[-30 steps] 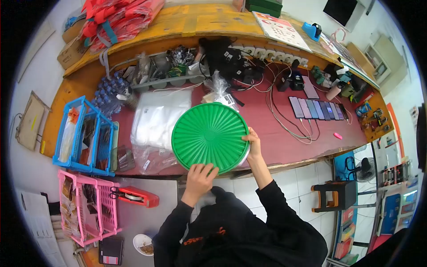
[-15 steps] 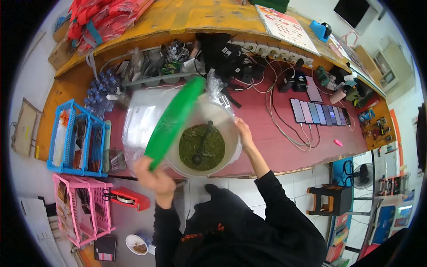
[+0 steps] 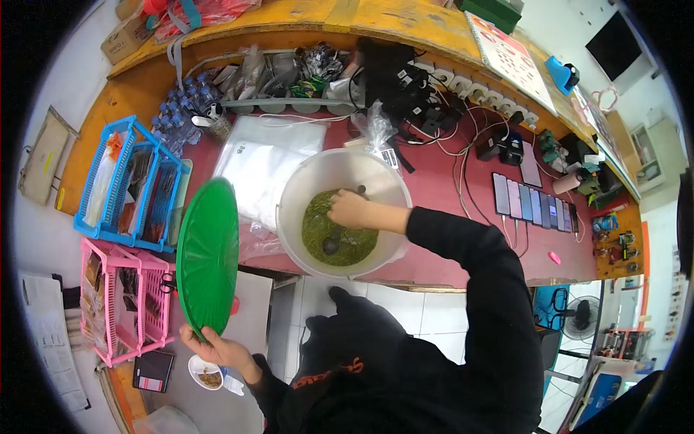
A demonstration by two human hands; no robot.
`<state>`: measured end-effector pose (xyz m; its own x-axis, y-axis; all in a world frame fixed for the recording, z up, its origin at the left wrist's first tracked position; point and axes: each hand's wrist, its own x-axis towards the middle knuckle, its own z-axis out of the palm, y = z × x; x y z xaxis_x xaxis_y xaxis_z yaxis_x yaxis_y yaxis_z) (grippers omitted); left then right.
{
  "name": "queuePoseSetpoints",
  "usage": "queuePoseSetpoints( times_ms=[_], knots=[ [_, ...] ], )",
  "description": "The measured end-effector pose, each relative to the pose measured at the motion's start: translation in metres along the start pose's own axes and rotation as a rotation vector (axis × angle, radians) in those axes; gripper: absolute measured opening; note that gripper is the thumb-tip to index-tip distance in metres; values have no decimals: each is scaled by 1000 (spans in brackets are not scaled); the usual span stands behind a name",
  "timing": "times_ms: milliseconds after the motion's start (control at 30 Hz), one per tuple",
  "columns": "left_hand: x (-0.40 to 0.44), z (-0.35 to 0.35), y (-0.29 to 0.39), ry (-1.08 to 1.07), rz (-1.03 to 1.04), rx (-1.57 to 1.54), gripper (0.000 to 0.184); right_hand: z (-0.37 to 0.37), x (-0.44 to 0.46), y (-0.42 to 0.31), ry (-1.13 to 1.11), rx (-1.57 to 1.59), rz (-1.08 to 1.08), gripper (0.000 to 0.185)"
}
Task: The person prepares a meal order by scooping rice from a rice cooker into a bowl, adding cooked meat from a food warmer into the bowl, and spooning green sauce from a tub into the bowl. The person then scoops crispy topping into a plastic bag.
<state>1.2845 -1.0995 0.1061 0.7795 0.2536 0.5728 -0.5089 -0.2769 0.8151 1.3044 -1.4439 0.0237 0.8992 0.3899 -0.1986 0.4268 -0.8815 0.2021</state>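
Note:
My left hand (image 3: 219, 350) grips the lower edge of a round green lid (image 3: 208, 254), which is tilted up on its side left of the bucket. A white plastic bucket (image 3: 396, 173) stands at the table's front edge, uncovered. Loose green grainy or leafy material (image 3: 354, 250) covers its bottom. My right hand (image 3: 352, 210) is inside the bucket, fingers curled over the middle of a dark scoop (image 3: 330, 246). Both ends of the scoop show past the hand; the fingertips' exact hold is partly hidden.
Clear plastic bags (image 3: 271, 148) lie behind the bucket. Blue (image 3: 134, 195) and pink (image 3: 126, 304) basket racks stand at left. A row of phones (image 3: 535, 206) with cables lies at right. A small tub (image 3: 206, 372) sits on the lower grey surface.
The green lid has swung left and down from over the bucket in my left hand. My right hand has left the bucket's rim and gone inside onto the scoop.

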Motion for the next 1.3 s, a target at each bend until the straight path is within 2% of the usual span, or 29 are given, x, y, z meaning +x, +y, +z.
queuePoseSetpoints(
  times_ms=[67, 133, 200, 300, 367, 400, 467, 600, 667, 700, 767, 800, 867, 900, 967, 1000, 1067, 1167, 1233, 1300],
  knots=[
    [-6, -12, -2, 10, -23, 33, 26, 25, 17, -3, -188, -96, -145, 9],
    [-13, -26, -8, 48, -42, 95, 25, 45, 25, -5, -179, -121, -195, 10],
    [-16, -35, -8, 57, -43, 108, 25, 36, 24, -6, -171, -145, -257, 11],
    [-23, -47, -10, 75, -71, 153, 24, 10, 10, 2, -142, 19, -279, 15],
    [-30, -56, -12, 81, -121, 199, 24, -6, 4, 8, 19, 29, -345, 19],
    [-32, -58, -11, 86, -129, 211, 24, -10, 0, 9, 16, 34, -359, 19],
    [-34, -57, -10, 60, -165, 213, 23, -16, -6, 8, 280, 6, -373, 15],
    [-41, -61, -22, 6, -218, 86, 23, -8, -8, -1, 374, 22, -396, 16],
    [-40, -55, -15, 34, -237, 77, 22, -3, -7, -3, 232, 37, -329, 14],
    [-38, -52, -11, 54, -250, 68, 23, -4, -9, -5, 229, 39, -341, 14],
    [-38, -52, -11, 42, -246, 74, 21, -9, -13, -9, -62, 12, -236, 20],
    [-39, -55, -10, 23, -236, 72, 20, -11, -14, -9, -63, 16, -255, 20],
    [-43, -57, -9, -2, -254, 86, 17, -16, -15, -9, -285, 129, -263, 20],
    [-45, -56, -8, -38, -265, 80, 15, -22, -15, -8, -284, 128, -280, 20],
    [-50, -53, -1, -57, -287, 73, 14, -35, -14, -6, -268, 411, -194, 20],
    [-55, -51, -2, -112, -309, 49, 13, -31, -13, -9, -270, 410, -200, 20],
    [-60, -46, 0, -177, -347, -4, 13, -21, -16, -17, -142, 144, -156, 18],
    [-65, -43, 0, -224, -376, -15, 16, -18, -21, -32, -271, 117, -233, 9],
    [-64, -43, 2, -230, -377, -11, 18, -21, -24, -31, -294, 125, -273, 6],
    [-68, -47, -2, -302, -431, -91, 13, -17, -25, -19, -280, 323, -254, 8]
  ],
)
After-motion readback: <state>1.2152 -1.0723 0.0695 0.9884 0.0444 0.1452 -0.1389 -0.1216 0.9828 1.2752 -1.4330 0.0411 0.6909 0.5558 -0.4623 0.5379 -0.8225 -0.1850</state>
